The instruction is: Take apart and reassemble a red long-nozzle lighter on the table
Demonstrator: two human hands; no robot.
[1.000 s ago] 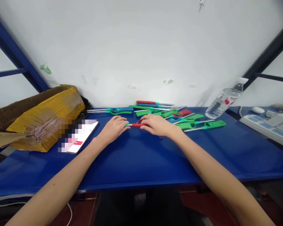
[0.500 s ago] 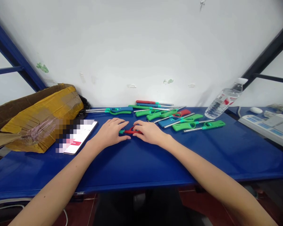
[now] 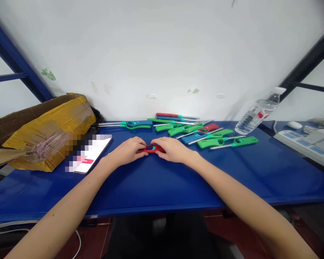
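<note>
A red long-stemmed lighter [image 3: 151,149] with an oval trigger opening lies crosswise between my hands at the middle of the blue table. My left hand [image 3: 128,151] is closed round its left, metal-stem end, thumb in front and fingers behind. My right hand [image 3: 172,149] grips the red handle end the same way. Both palms hide the lighter's ends, and I cannot tell whether another lighter lies under it. Behind my right hand is a loose pile of several green lighters [image 3: 213,142], blue ones and red ones. Blue and green lighters [image 3: 137,124] lie together behind my left hand.
A phone [image 3: 93,154] with a lit screen lies left of my left forearm. Beyond it stands an open carton [image 3: 54,133] wrapped in yellow tape. At the right are a tilted water bottle [image 3: 259,113] and a white power strip [image 3: 302,144]. A white wall backs the table.
My left hand's spread fingers have closed round the stem end. More of the red lighter, with its trigger opening, now shows between my hands. The view has shifted slightly.
</note>
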